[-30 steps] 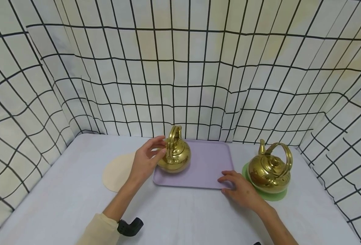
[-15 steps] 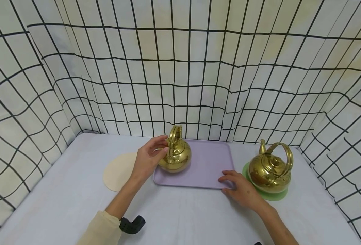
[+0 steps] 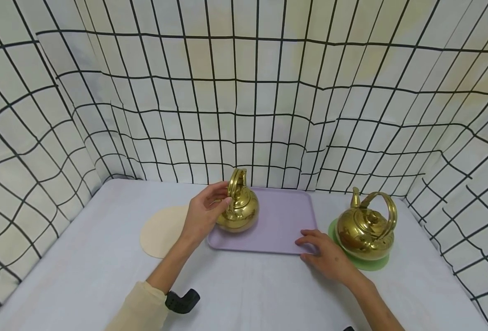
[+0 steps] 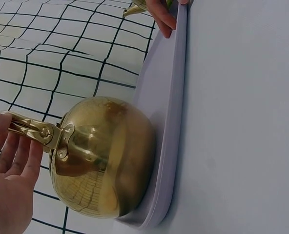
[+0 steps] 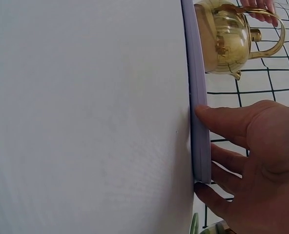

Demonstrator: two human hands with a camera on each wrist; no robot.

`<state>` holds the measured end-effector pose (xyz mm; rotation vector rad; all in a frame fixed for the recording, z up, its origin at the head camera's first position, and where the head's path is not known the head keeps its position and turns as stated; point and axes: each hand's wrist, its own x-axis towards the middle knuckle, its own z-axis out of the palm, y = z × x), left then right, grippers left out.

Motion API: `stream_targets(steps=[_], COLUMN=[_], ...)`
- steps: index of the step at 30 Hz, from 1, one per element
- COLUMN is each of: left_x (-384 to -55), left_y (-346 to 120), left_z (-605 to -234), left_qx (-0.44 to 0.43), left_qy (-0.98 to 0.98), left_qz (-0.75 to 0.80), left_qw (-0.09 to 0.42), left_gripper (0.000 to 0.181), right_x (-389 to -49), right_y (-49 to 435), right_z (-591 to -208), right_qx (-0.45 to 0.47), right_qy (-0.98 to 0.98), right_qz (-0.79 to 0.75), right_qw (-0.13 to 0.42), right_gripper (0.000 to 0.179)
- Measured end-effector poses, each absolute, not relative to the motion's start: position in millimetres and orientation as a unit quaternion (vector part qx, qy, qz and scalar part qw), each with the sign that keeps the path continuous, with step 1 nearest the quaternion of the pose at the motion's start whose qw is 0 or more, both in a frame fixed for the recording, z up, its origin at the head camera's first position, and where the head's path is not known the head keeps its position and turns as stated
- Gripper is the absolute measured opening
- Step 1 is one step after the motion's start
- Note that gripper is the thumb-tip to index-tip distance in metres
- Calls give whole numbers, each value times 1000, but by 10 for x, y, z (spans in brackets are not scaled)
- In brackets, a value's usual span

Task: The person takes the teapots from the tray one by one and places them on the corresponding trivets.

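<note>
A shiny brass kettle stands on the left part of a lilac tray. My left hand is at its arched handle, thumb on one side and fingers on the other, pinching it in the left wrist view. At the tray's near right corner, my right hand holds the rim, its thumb on the front edge and its fingers round the corner. A second brass kettle sits on a green round mat, just right of the right hand.
Left of the tray lies a cream round mat, partly behind the left forearm. A white cloth covers the table. Black wire grid panels stand around the back and sides. A black wrist device juts from the left wrist.
My left hand has shifted slightly right, closer in on the kettle's handle. Both kettles, the tray and my right hand keep their places.
</note>
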<state>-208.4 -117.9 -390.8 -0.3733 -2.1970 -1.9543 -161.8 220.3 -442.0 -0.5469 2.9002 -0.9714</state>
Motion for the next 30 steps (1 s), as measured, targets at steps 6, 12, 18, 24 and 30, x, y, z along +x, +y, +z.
stream_targets(steps=[6, 12, 18, 24, 30], left_x=[-2079, -2077, -2080, -2104, -2107], left_y=[-1173, -1169, -1171, -1171, -1167], left_z=[-3892, -3861, -3831, -3826, -3829], left_qx=[-128, -109, -96, -85, -77], left_qy=[-739, -752, -754, -757, -751], left_qz=[-657, -645, -647, -647, -655], left_qw=[84, 75, 59, 43, 34], left_gripper=[44, 46, 46, 45, 45], right_x=[-1602, -1593, -1599, -1607, -1621], right_y=[2200, 2201, 2205, 2207, 2208], right_z=[-4411, -4409, -4411, -4411, -4429], right_qx=[-181, -182, -182, -182, -184], right_qy=[933, 933, 933, 932, 933], right_qz=[-311, -310, -311, -312, -310], right_qw=[6, 6, 7, 10, 8], right_gripper=[28, 28, 28, 28, 28])
